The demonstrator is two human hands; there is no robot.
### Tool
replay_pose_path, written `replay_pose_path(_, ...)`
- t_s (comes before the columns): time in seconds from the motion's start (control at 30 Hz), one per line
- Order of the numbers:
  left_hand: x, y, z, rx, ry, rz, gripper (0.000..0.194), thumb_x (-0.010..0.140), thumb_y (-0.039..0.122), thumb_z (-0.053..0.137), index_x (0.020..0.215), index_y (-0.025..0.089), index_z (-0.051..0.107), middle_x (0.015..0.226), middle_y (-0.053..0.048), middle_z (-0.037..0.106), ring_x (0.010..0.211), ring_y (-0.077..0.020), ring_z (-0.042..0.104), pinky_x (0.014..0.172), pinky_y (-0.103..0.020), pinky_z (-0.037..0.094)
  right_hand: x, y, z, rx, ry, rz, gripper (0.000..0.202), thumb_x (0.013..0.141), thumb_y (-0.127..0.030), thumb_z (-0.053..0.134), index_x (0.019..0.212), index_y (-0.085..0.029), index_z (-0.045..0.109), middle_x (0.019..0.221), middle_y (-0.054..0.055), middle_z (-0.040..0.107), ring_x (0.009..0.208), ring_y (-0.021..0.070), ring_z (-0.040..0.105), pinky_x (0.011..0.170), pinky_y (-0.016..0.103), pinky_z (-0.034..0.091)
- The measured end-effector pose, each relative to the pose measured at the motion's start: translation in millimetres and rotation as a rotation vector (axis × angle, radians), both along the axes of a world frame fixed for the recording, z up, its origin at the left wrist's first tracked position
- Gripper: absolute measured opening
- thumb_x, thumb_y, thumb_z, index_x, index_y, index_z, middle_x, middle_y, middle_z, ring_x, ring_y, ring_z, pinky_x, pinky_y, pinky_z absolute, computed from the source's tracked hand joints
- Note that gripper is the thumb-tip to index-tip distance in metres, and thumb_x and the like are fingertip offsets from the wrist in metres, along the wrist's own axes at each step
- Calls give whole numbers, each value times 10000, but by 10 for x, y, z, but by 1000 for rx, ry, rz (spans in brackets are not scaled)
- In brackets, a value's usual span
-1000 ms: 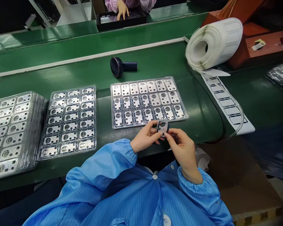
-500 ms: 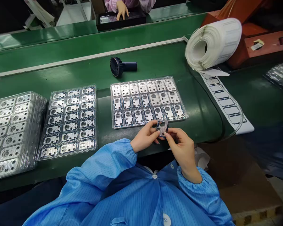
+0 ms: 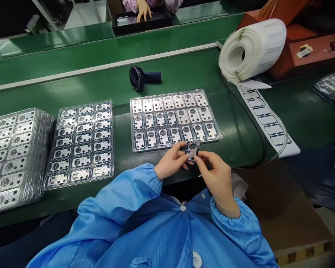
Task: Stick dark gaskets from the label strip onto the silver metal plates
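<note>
A small metal plate (image 3: pixel 192 149) with a round hole and a dark blue edge is held up between both hands, just below the front edge of a clear tray (image 3: pixel 175 118). My left hand (image 3: pixel 171 160) pinches its left side. On its lower right, the thumb and fingers of my right hand (image 3: pixel 216 175) are closed. The tray holds rows of similar plates, some with dark blue edges and some plain. A second filled tray (image 3: pixel 82 144) lies to the left, beside a tall stack of filled trays (image 3: pixel 16 156).
Behind the middle tray lies a dark handheld fan (image 3: pixel 143 78). A roll of white labels (image 3: pixel 251 52) stands at the right by an orange machine (image 3: pixel 312 56), its strip (image 3: pixel 268 123) trailing forward. Across the bench, a person's hand (image 3: pixel 143 10) is over a black tray (image 3: pixel 156 25).
The held plate has tilted slightly between my fingers. Both hands stay in nearly the same place, and the whole view has shifted a little.
</note>
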State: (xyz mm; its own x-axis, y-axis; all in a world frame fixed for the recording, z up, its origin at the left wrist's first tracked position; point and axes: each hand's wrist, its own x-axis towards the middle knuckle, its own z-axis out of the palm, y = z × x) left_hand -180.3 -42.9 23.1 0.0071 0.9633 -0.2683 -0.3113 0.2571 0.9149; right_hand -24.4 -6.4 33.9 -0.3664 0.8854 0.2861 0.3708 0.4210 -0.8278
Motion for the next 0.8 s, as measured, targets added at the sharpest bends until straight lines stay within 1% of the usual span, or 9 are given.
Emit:
replay_pose_path(0.27,-8,6,13,-21,-15,5,509,825,301,672,1236,147,415,803,-32,662,767,-172,691,584,-224,515,17,-13,50,68,-45,-17,157,917,-260,569,935,-212,717,927,59,724,836,216,681,763,345,561)
replay_pose_path(0.37,-15,5,22,-44,-30,13,531,814,297,688,1242,148,412,817,-38,675,775,-170,687,614,-237,527,21,-14,79,96,-54,-20,164,918,-241,562,927,-199,720,920,61,729,838,214,687,757,337,566)
replay_pose_path(0.47,-30,2,28,-73,-16,18,526,816,285,688,1248,145,424,816,-27,677,694,-127,659,655,-247,528,19,-9,97,121,-59,-18,159,918,-225,564,926,-197,720,907,57,730,813,206,687,747,330,569)
replay_pose_path(0.57,-44,-1,45,-94,11,15,499,829,270,672,1250,141,437,800,-7,667,601,-86,620,662,-237,504,15,-7,100,143,-70,-16,152,917,-215,568,924,-195,719,903,55,731,802,202,688,745,329,569)
replay_pose_path(0.8,-42,-1,152,-119,54,22,431,852,194,620,1237,125,440,711,38,626,551,-67,598,625,-204,457,-11,-37,91,228,-90,-22,151,931,-195,562,945,-186,712,914,59,729,821,198,694,760,325,574)
